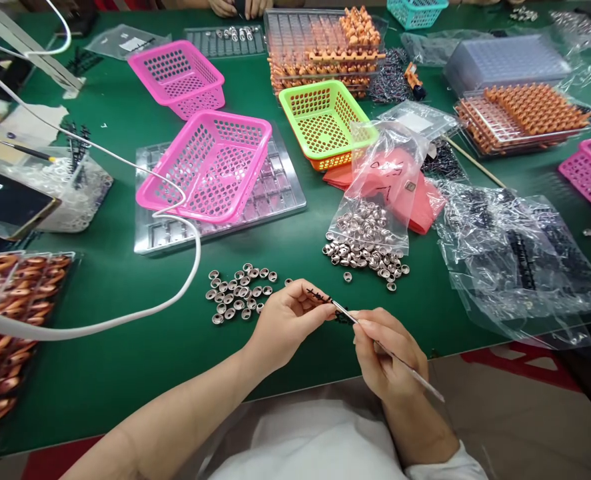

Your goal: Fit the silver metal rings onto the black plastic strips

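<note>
Black strip point(318, 295) is pinched in the left hand point(286, 325), between thumb and curled fingers; grip is narrow, closed on it. Metal rod point(344, 311) is held in the right hand point(392, 353) like a pen, fingers closed around the shaft. The strip lies to the left of the right-hand grip and a little farther from the body, so the left hand is nearer to it, in fact on it. The rod's long axis is slanted: tip is pointed up-left at the left thumb, tail is run out past the right hand, down-right toward the body. The strip is slanted about the same way, so the two are roughly in line, and the tip is brought right up to the strip; whether contact is made cannot be told. More black bits are seen under the rod, between the hands; whether they are joined to the strip cannot be told. Loose cups point(244, 291) are spread just left of the left hand, none gripped. A cup pile point(370, 257) is heaped beyond the right hand, partly covered by a clear bag point(362, 160). Bagged strips point(520, 260) are laid farther right of the right-hand grip.
</note>
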A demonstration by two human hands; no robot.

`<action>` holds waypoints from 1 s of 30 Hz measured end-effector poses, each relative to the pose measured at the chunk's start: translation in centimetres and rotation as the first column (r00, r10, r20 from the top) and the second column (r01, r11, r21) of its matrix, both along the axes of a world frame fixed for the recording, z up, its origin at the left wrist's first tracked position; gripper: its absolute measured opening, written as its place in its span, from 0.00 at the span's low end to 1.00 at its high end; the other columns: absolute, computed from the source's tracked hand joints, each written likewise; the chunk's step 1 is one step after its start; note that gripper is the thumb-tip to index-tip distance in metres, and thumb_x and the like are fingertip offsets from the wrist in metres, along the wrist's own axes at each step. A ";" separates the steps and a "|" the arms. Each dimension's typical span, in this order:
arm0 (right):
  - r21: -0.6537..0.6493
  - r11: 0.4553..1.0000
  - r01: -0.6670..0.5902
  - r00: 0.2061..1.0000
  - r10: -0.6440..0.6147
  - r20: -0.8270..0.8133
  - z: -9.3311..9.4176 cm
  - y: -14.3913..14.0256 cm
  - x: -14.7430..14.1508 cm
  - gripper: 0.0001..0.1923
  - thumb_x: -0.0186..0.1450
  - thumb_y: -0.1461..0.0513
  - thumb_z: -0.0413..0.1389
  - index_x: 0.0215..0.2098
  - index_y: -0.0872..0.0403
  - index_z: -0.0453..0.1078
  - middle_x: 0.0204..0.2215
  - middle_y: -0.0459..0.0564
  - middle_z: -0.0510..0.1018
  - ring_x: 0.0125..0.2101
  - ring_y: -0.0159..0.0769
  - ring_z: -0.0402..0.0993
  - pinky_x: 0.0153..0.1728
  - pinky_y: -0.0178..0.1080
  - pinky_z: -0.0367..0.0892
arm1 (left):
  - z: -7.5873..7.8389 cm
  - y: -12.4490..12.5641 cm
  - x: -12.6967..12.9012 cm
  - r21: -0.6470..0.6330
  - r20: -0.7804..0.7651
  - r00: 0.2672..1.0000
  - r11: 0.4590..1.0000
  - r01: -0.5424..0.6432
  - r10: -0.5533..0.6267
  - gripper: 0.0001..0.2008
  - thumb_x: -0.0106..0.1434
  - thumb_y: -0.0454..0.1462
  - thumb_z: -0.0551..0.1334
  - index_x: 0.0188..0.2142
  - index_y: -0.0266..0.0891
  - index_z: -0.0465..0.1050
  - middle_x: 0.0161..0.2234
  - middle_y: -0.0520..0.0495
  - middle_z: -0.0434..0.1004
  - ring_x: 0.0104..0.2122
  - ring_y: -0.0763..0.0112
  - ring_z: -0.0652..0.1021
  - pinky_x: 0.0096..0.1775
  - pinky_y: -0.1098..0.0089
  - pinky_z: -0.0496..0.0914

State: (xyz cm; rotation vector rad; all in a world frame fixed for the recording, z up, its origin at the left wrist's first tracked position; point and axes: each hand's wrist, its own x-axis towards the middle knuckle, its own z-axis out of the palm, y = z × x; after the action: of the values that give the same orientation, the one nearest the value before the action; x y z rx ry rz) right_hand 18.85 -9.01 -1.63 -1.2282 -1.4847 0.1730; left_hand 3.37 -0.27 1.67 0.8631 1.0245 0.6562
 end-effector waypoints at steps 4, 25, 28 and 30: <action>-0.043 0.998 -0.034 0.992 0.028 -0.127 -0.3 0.1 0.3 0.20 0.62 0.74 0.59 0.49 0.50 0.71 0.40 0.51 0.83 0.34 0.36 0.82 0.29 0.39 0.80 | 0.3 -0.3 0.1 0.086 -0.075 0.997 0.996 -0.014 0.020 0.10 0.53 0.37 0.74 0.29 0.38 0.76 0.28 0.50 0.81 0.31 0.70 0.80 0.37 0.71 0.75; -0.143 0.988 -0.057 0.912 -0.007 -0.411 -0.9 0.1 0.1 0.14 0.64 0.73 0.59 0.44 0.50 0.74 0.38 0.50 0.83 0.33 0.36 0.82 0.25 0.36 0.79 | -0.1 -0.5 -0.5 0.385 -0.206 0.978 0.918 0.098 -0.018 0.03 0.58 0.33 0.68 0.30 0.41 0.75 0.32 0.47 0.82 0.34 0.66 0.81 0.40 0.68 0.74; -0.061 0.996 -0.063 0.968 0.046 -0.247 -0.6 -0.1 0.3 0.18 0.63 0.73 0.59 0.48 0.50 0.73 0.39 0.50 0.84 0.35 0.37 0.83 0.28 0.39 0.81 | 0.1 -0.4 -0.2 0.194 -0.129 0.991 0.979 0.062 -0.037 0.06 0.57 0.35 0.70 0.31 0.39 0.74 0.30 0.49 0.79 0.30 0.69 0.79 0.34 0.70 0.74; -0.033 0.998 -0.061 0.991 0.057 -0.120 -0.4 -0.2 0.4 0.19 0.63 0.73 0.59 0.50 0.50 0.72 0.40 0.51 0.84 0.36 0.37 0.83 0.31 0.40 0.82 | 0.1 -0.2 -0.2 0.064 -0.076 0.996 0.996 0.062 -0.057 0.09 0.55 0.37 0.72 0.30 0.39 0.73 0.27 0.51 0.77 0.26 0.72 0.76 0.30 0.71 0.73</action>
State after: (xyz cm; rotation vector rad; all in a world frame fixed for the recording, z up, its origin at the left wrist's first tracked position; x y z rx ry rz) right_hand 19.21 -9.25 -1.98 -1.1834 -1.4199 0.3091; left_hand 3.18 -0.49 1.75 0.9783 1.0439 0.6149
